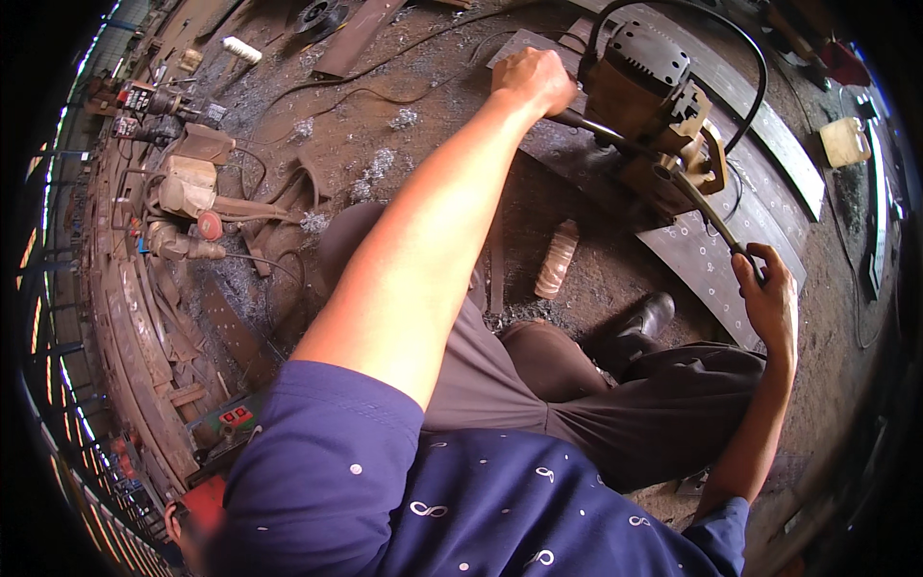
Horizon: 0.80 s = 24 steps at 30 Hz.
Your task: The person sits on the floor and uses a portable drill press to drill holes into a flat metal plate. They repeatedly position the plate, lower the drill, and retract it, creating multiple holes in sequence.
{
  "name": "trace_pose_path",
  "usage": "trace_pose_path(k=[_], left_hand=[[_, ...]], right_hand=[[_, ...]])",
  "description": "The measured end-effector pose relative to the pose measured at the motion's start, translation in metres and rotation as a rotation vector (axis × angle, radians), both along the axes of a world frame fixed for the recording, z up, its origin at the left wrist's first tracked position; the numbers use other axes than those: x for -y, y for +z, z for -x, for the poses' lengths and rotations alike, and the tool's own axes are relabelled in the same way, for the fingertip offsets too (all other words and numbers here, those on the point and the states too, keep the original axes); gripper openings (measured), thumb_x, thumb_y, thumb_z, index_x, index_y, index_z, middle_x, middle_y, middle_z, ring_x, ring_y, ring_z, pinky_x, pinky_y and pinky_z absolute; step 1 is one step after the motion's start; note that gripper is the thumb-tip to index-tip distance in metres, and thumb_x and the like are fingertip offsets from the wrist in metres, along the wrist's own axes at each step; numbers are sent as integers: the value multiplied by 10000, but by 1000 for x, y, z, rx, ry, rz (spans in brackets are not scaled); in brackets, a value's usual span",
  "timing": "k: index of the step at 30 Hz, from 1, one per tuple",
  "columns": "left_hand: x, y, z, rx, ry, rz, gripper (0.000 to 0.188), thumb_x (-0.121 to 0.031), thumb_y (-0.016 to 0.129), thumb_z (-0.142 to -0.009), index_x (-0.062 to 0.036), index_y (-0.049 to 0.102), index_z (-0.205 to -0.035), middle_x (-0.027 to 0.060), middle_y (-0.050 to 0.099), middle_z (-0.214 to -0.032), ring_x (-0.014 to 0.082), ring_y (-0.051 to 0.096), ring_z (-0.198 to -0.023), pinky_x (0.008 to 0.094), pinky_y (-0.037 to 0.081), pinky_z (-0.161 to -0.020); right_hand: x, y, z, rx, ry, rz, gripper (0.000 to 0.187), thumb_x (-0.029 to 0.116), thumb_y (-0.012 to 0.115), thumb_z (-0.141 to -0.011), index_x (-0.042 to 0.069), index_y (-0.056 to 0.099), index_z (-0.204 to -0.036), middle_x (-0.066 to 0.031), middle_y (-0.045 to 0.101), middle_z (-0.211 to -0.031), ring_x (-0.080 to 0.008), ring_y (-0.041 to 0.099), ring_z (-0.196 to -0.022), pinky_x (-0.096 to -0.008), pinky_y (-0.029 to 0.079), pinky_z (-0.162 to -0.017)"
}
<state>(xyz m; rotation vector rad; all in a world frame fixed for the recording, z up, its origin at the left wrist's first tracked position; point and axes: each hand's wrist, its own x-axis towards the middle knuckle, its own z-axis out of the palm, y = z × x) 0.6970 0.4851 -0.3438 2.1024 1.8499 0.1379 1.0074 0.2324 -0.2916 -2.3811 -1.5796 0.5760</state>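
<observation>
A magnetic drill (654, 62) with a dark vented motor housing and a tan body stands on steel plates (707, 260) at the upper right. Metal feed levers stick out from its hub. My left hand (534, 82) is closed in a fist round the end of the left lever (601, 128). My right hand (769, 298) has its fingers curled about the dark end of the other lever (710, 212), which slants down to the right. The drill's tip and its contact with the plate are hidden behind the body.
A plastic bottle (558, 260) lies between my legs and the plates. Cables and metal shavings (380, 173) cover the ground at left. Other power tools (187, 188) line the left side. A pale plastic container (844, 142) stands at far right, beyond narrow steel strips.
</observation>
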Motion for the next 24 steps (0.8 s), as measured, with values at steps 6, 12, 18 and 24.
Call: trace_pose_path(k=[6, 12, 18, 24], left_hand=[[-3, -7, -2, -44, 11, -37, 360, -189, 598, -853, -43, 792, -1118, 211, 752, -1177, 340, 719, -1151, 406, 564, -993], [-6, -14, -3, 7, 27, -86, 374, -286, 603, -862, -26, 794, -1051, 248, 755, -1097, 376, 734, -1083, 435, 580, -943], [7, -58, 12, 1383, 880, 140, 541, -532, 487, -998, -15, 645, -958, 149, 723, -852, 315, 704, -827, 500, 529, -802], [72, -12, -63, 2013, 813, -73, 536, -551, 528, -1011, -47, 528, -1192, 106, 646, -1054, 236, 627, -1021, 432, 463, -957]], right_hand=[[-1, -1, -5, -60, -55, -6, 497, 436, 696, -978, 19, 684, -1247, -164, 740, -814, -261, 719, -763, -400, 545, -742], [1, -15, -30, 3, -43, -316, 510, 452, 630, -1031, 13, 667, -1289, -191, 762, -978, -246, 759, -905, -367, 568, -817], [2, -1, -25, -159, -184, -455, 441, 416, 613, -1050, 27, 703, -1236, -151, 771, -1006, -214, 756, -887, -338, 578, -797], [12, 4, -43, -193, -290, -663, 448, 429, 621, -1046, 23, 712, -1213, -121, 772, -973, -183, 739, -831, -316, 560, -724]])
